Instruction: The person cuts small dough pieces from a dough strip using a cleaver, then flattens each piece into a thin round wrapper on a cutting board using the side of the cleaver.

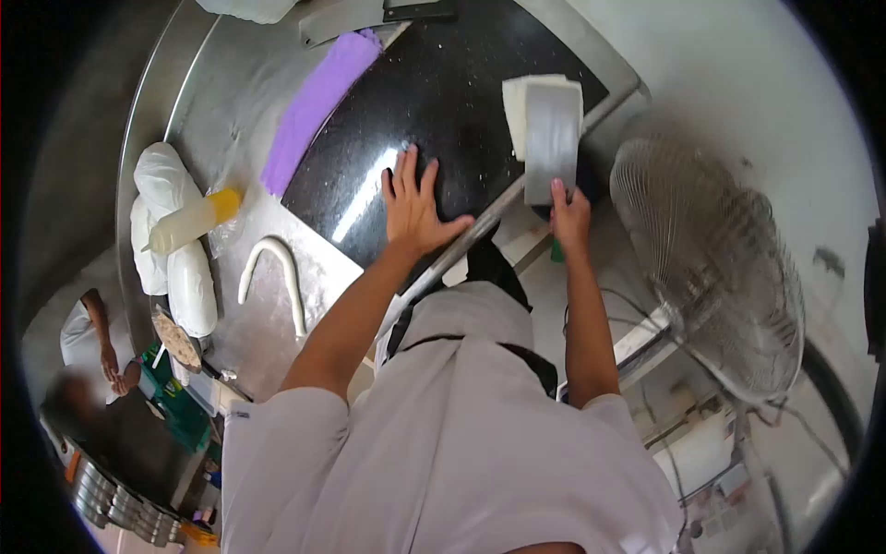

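Note:
My left hand (415, 208) rests on the black work board (452, 102) with its fingers spread and nothing in them. The heel of that hand is by the board's near edge. At the right, my right hand (569, 217) is closed on a wide, flat metal blade (552, 138), thumb against its lower end. I cannot make out the grip inside the palm. Cream-coloured flat square pieces (515, 102) show behind the blade, partly hidden by it, at the board's right edge. Small white specks dot the board.
A purple cloth (318, 106) lies along the board's left edge. Farther left are a dough rope (269, 245), a squeeze bottle (194, 222) and white plastic-wrapped bundles (192, 291). A black-handled blade (351, 18) lies at the back. A fan (711, 268) stands right; another person (88, 332) is at left.

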